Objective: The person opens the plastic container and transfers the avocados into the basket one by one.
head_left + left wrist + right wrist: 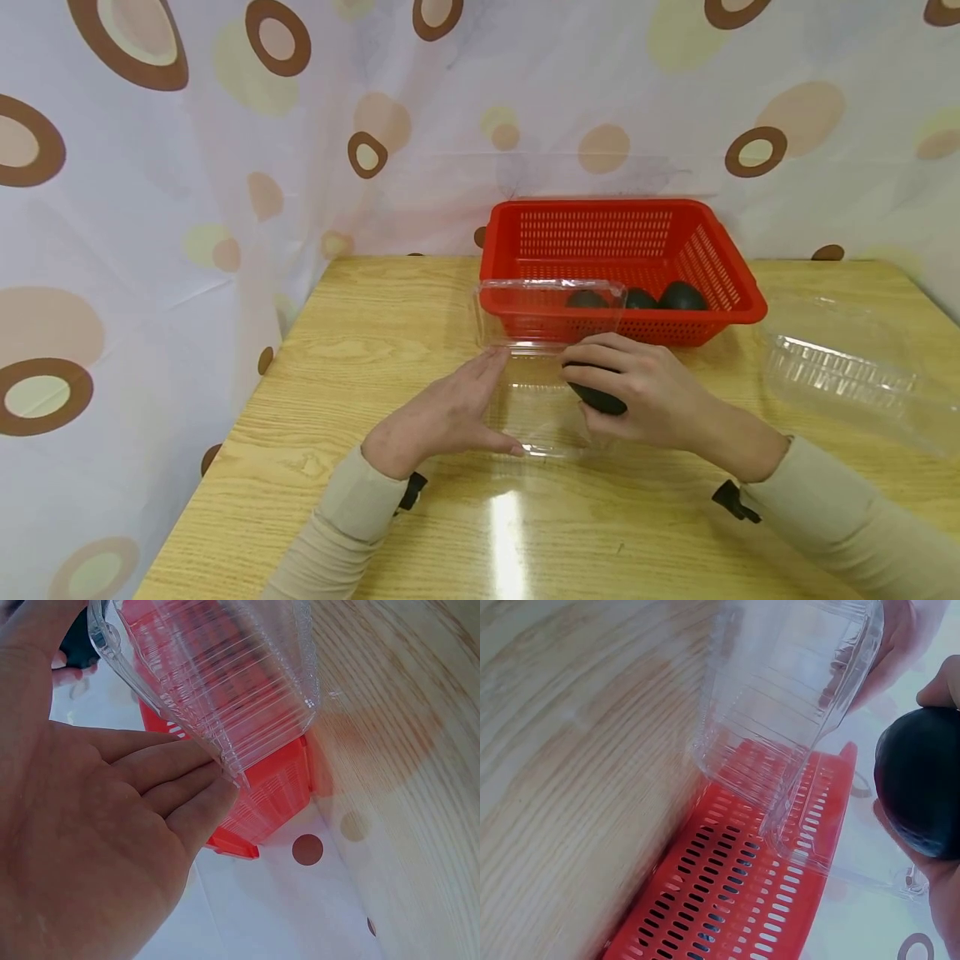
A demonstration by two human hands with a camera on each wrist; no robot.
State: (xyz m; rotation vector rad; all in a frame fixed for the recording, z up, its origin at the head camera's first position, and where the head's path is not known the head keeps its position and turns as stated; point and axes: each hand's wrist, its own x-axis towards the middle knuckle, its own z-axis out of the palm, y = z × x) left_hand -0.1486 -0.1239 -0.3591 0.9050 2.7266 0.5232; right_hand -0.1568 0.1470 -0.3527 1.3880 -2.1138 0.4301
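A clear plastic clamshell box (540, 421) stands on the table with its lid (551, 304) raised at the far side. My left hand (446, 412) is at the box's left side, fingers straight; in the left wrist view its fingertips (214, 769) rest at the box rim. Over the right part of the box, my right hand (648, 387) grips a dark, egg-shaped avocado (600, 402) between fingers and thumb. The right wrist view shows this avocado (922, 784) above the rim of the box (780, 697).
Behind the box, a red slotted basket (622, 204) holds several more dark avocados (681, 297) and partly shows through the raised lid. Another clear clamshell box (836, 375) lies open on the right of the wooden table (360, 333). A patterned curtain (450, 125) hangs behind.
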